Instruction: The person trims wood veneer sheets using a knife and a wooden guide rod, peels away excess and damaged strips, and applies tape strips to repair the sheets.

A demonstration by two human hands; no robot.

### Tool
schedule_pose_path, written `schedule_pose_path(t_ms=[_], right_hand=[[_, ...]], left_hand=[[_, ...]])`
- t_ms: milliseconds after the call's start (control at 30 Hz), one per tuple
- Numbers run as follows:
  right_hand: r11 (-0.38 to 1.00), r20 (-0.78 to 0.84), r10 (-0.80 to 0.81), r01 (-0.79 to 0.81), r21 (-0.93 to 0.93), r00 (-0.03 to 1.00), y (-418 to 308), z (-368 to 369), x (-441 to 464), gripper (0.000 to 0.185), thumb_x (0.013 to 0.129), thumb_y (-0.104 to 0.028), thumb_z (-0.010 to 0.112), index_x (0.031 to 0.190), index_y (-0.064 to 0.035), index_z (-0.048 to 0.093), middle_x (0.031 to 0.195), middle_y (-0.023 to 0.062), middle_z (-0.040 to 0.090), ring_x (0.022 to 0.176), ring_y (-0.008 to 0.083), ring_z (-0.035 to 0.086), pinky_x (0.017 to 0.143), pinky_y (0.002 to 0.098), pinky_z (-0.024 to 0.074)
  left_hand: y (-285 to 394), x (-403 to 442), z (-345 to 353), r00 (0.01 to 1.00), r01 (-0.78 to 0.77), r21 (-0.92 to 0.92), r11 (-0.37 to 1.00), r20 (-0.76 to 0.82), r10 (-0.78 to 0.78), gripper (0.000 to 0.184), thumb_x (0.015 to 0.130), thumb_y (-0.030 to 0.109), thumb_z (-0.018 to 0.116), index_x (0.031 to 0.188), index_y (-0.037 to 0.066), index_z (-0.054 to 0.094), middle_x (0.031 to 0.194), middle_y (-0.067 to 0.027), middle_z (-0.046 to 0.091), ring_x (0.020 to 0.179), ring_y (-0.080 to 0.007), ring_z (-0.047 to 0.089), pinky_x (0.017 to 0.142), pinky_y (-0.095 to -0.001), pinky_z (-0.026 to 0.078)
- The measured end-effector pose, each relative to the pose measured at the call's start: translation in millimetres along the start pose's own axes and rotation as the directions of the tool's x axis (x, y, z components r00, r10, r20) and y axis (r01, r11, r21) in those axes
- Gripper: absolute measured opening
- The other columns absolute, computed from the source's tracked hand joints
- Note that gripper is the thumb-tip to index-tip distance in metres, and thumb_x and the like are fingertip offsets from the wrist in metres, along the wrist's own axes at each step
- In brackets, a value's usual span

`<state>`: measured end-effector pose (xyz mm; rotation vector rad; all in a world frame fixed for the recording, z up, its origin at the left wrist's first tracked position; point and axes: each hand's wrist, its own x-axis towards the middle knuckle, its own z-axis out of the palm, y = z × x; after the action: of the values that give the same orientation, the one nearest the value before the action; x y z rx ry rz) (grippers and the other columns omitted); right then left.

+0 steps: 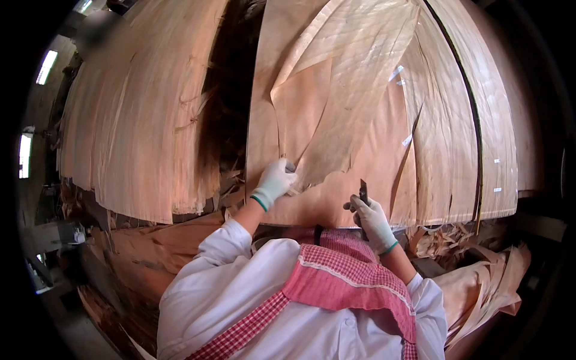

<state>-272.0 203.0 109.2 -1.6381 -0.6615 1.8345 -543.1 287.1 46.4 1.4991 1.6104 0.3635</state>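
left hand (276,182), gloved, sits at the torn lower end of the loose veneer (348,117), centre of frame. fingers curled, gap nearly closed; looks like a pinch on the edge, but fingertips are partly hidden, so i can't tell if it has hold. right hand (376,223), also gloved, lower right of centre, is closed round a dark knife (363,191), blade end pointing up frame, apart from the left hand.

my read on the step: left is managing the ragged edge, knife at the ready and not in a cut. next move calls for a sure grip on that edge, a light pull since the sheet looks thin and likely to split along the grain, and the blade kept off the left fingers.

outward: redder sheet (312,207) lies under the loose one, showing along its bottom edge. white tape bits (396,73) right of centre, upper half. second veneer stack (132,132) fills the left of frame, past a dark gap. crumpled scraps (480,288) lower right. checked apron (348,291) at bottom centre, below both hands from where i'm watching.
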Motion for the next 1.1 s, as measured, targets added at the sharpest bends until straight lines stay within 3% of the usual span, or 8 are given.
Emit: schedule_pose_path(t_ms=[100, 400, 633, 733, 767, 900, 1000, 1100], right_hand=[[0.999, -0.012, 0.015, -0.016, -0.044, 1.000, -8.4, 12.8, 4.6, 0.032, 0.091, -0.032, 0.060, 0.093, -0.0003, 0.064, 0.077, 0.0000, 0.059, 0.051, 0.0047, 0.043, 0.046, 0.0210, 0.0330], [0.994, 0.069, -0.045, 0.038, 0.105, 0.997, -19.1, 69.7, 50.7, 0.031, 0.088, -0.034, 0.065, 0.101, -0.0071, 0.056, 0.069, -0.0039, 0.049, 0.048, 0.0043, 0.040, 0.043, 0.0219, 0.0313], [0.875, -0.071, -0.422, 0.386, -0.292, 0.904, -2.1, 79.7, 80.9, 0.021, 0.084, -0.017, 0.066, 0.094, 0.0009, 0.061, 0.080, 0.0094, 0.066, 0.073, 0.0144, 0.062, 0.065, 0.0292, 0.0490], [0.831, -0.121, -0.449, 0.364, -0.420, 0.886, -28.5, 89.2, 50.7, 0.018, 0.084, -0.012, 0.063, 0.096, 0.0015, 0.060, 0.079, 0.0159, 0.066, 0.074, 0.0195, 0.065, 0.067, 0.0304, 0.0493], [0.844, -0.139, -0.469, 0.396, -0.361, 0.872, -27.1, 89.7, 50.1, 0.017, 0.083, -0.012, 0.062, 0.094, 0.0016, 0.060, 0.079, 0.0170, 0.066, 0.074, 0.0221, 0.065, 0.067, 0.0316, 0.0494], [0.840, -0.172, -0.491, 0.412, -0.353, 0.854, -22.0, 84.2, 55.1, 0.017, 0.083, -0.013, 0.062, 0.090, 0.0021, 0.058, 0.080, 0.0202, 0.064, 0.076, 0.0303, 0.065, 0.068, 0.0358, 0.0495], [0.778, -0.120, -0.499, 0.384, -0.497, 0.858, -5.8, 73.3, 63.4, 0.023, 0.081, -0.015, 0.065, 0.095, 0.0013, 0.057, 0.083, 0.0214, 0.064, 0.077, 0.0329, 0.064, 0.070, 0.0372, 0.0496], [0.753, -0.041, -0.520, 0.435, -0.494, 0.853, -3.8, 70.1, 52.1, 0.033, 0.082, -0.022, 0.069, 0.100, 0.0012, 0.054, 0.084, 0.0175, 0.064, 0.077, 0.0269, 0.064, 0.071, 0.0369, 0.0499]], left_hand=[[26.8, -0.7, -19.3, 0.877, 0.312, -0.387, 0.867, 0.469, -0.106, 0.025, 0.082, 0.017, 0.064, 0.098, -0.003, 0.061, 0.088, -0.0037, 0.064, 0.081, -0.0155, 0.059, 0.075, -0.0287, 0.048], [47.0, -13.6, -12.0, 0.870, 0.237, -0.473, 0.849, 0.492, 0.032, 0.017, 0.090, 0.011, 0.055, 0.100, 0.000, 0.062, 0.089, 0.0000, 0.062, 0.081, -0.0095, 0.056, 0.075, -0.0240, 0.045], [51.4, -19.3, -1.4, 0.918, 0.213, -0.543, 0.812, 0.397, 0.025, 0.014, 0.089, 0.011, 0.055, 0.090, 0.000, 0.064, 0.081, -0.0027, 0.065, 0.073, -0.0133, 0.062, 0.065, -0.0309, 0.050], [46.9, -15.3, 8.5, 0.996, -0.087, 0.184, 0.979, -0.012, 0.091, 0.014, 0.087, 0.013, 0.055, 0.085, 0.001, 0.063, 0.076, -0.0063, 0.065, 0.069, -0.0159, 0.063, 0.062, -0.0353, 0.050], [51.5, -15.9, 4.6, 0.997, -0.014, 0.233, 0.972, -0.077, 0.032, 0.013, 0.085, 0.014, 0.056, 0.082, 0.002, 0.061, 0.073, -0.0083, 0.064, 0.070, -0.0155, 0.063, 0.063, -0.0347, 0.049], [12.9, 1.2, -10.9, 0.973, -0.011, -0.520, 0.854, -0.204, -0.112, 0.015, 0.089, 0.013, 0.053, 0.085, 0.002, 0.062, 0.077, -0.0037, 0.063, 0.072, -0.0116, 0.058, 0.067, -0.0257, 0.046], [4.6, 11.5, -39.9, 0.883, -0.147, -0.686, 0.713, -0.416, -0.218, 0.010, 0.092, 0.012, 0.053, 0.093, 0.004, 0.058, 0.084, -0.0028, 0.061, 0.075, -0.0121, 0.059, 0.072, -0.0268, 0.049], [33.2, 3.6, -74.7, 0.911, -0.176, -0.761, 0.625, -0.367, -0.190, 0.010, 0.093, 0.012, 0.052, 0.097, 0.004, 0.057, 0.088, -0.0022, 0.061, 0.079, -0.0123, 0.059, 0.076, -0.0272, 0.050]])
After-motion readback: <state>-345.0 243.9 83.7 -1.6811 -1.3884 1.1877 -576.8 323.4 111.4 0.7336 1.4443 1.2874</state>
